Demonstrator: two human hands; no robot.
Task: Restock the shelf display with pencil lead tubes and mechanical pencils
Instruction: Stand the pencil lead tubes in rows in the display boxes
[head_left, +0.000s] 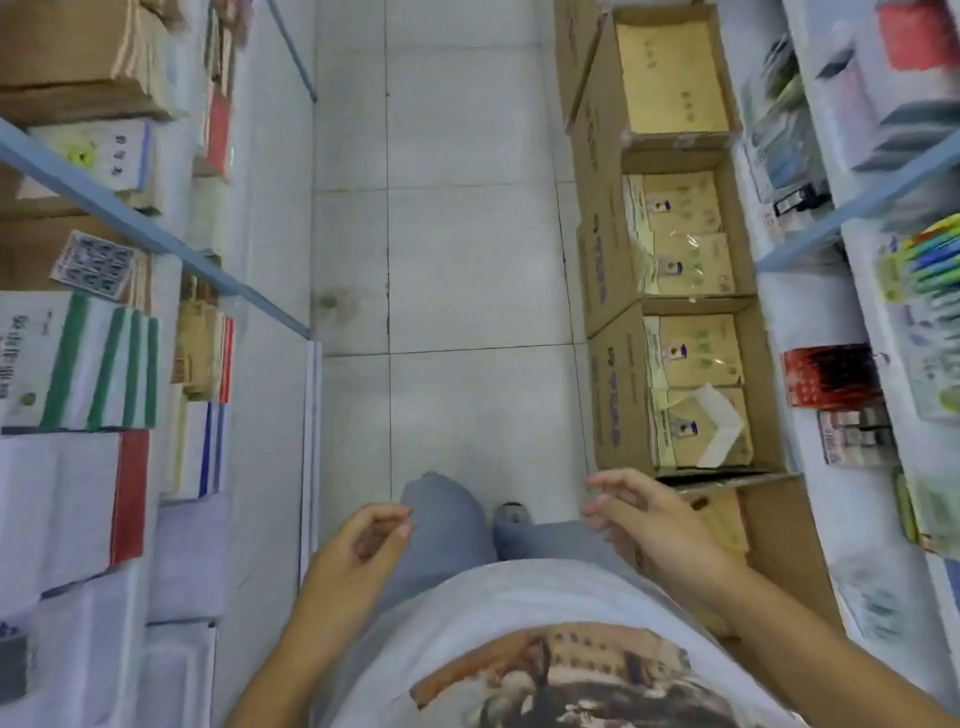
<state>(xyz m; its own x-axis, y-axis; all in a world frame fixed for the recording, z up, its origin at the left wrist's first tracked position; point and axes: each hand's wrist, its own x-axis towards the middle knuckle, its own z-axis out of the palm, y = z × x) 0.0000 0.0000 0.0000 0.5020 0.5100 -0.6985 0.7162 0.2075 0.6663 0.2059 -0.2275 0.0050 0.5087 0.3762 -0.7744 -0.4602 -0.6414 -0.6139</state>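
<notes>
I look straight down a narrow shop aisle. My left hand (371, 535) hangs in front of my left thigh with loosely curled fingers and holds nothing. My right hand (644, 514) hangs by my right thigh, fingers relaxed and spread, also holding nothing. On the right shelf (795, 249) a red display box of dark pens or pencils (831, 374) stands beside a smaller box of small packets (854, 436). A pack of coloured pens (935, 260) lies higher on that shelf. I cannot make out lead tubes in this blurred view.
Open cardboard boxes of tan packets (691, 322) line the floor along the right shelf. The left shelf (156, 244) holds stacked notebooks and paper packs (83, 364). Grey floor tiles (457, 260) run down the middle of the aisle.
</notes>
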